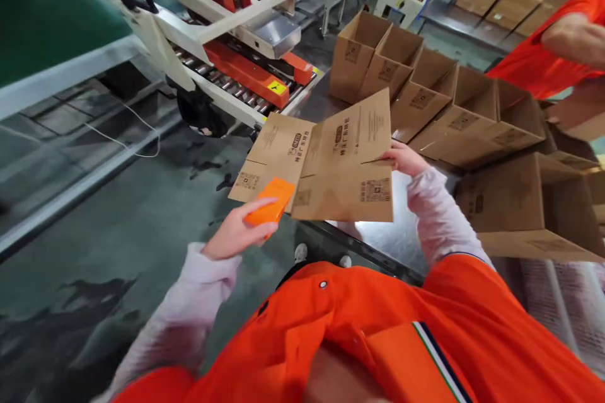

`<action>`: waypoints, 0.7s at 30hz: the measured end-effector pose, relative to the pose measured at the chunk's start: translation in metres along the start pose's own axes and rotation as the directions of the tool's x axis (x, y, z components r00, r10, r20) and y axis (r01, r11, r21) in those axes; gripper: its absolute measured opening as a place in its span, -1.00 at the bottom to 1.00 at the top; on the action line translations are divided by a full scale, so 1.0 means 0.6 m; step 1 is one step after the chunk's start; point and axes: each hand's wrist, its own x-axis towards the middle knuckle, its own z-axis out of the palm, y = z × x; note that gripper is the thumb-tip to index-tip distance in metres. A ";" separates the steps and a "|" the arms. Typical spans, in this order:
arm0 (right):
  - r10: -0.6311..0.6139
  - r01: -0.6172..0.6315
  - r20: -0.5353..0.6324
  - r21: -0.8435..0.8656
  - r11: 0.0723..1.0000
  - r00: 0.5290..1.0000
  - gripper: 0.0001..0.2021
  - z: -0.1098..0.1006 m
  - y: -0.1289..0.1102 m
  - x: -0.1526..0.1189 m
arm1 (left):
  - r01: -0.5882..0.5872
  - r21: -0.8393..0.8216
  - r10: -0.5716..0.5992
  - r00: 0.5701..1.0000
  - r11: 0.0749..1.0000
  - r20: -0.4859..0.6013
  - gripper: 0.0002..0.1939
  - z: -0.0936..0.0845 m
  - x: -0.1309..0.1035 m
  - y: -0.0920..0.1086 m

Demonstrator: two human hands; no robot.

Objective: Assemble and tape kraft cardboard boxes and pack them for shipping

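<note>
A brown cardboard box [350,138], partly unfolded and printed with dark lettering and square codes, is held up in front of me. My right hand [405,157] grips its right side, the fingers partly hidden at the edge. In my left hand [241,227] is a flat-sided, bright orange block [271,203], clasped between thumb and fingers. That block overlaps the box's lower left flap in view; whether they touch I cannot tell.
Several open cardboard boxes [425,97] stand in a row on a metal table [401,201] at right. A roller conveyor machine [246,69] stands ahead on the left. Another person's orange sleeve [524,53] shows at far right. Wet-looking floor [155,214] lies at left.
</note>
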 end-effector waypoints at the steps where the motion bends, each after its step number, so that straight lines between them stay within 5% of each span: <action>1: -0.058 0.057 -0.035 -0.044 0.997 0.998 -0.63 -0.026 -0.013 -0.040 | -0.086 -0.001 0.086 0.996 0.996 0.032 -0.14 0.009 0.038 0.033; 5: -0.224 0.181 -0.075 -0.372 0.910 0.972 -0.57 -0.043 -0.042 -0.195 | -0.419 0.148 0.413 0.908 0.896 0.068 -0.29 0.121 0.206 0.199; 8: -0.162 0.122 -0.068 -0.403 0.907 0.984 -0.48 -0.014 -0.028 -0.247 | -0.458 0.199 0.423 0.885 0.866 0.193 -0.24 0.242 0.288 0.312; 10: -0.153 0.123 -0.086 -0.285 0.951 0.984 -0.38 -0.011 0.000 -0.246 | -0.447 0.174 0.389 0.875 0.877 0.289 -0.25 0.306 0.314 0.357; 14: -0.098 0.094 -0.242 -0.027 0.995 0.965 -0.28 -0.047 0.084 -0.222 | -0.412 0.003 0.379 0.839 0.911 0.391 -0.34 0.361 0.332 0.385; 16: -0.058 0.056 -0.450 -0.016 0.998 0.891 -0.34 -0.063 0.122 -0.217 | -0.389 -0.077 0.389 0.845 0.918 0.367 -0.33 0.365 0.336 0.387; 18: -0.143 0.130 -0.596 -0.065 0.989 0.790 -0.40 -0.066 0.141 -0.219 | -0.373 -0.111 0.388 0.863 0.921 0.324 -0.25 0.370 0.337 0.391; 21: -0.346 0.348 -0.625 -0.126 0.929 0.700 -0.38 -0.055 0.136 -0.218 | -0.393 -0.112 0.409 0.880 0.913 0.241 -0.14 0.388 0.332 0.397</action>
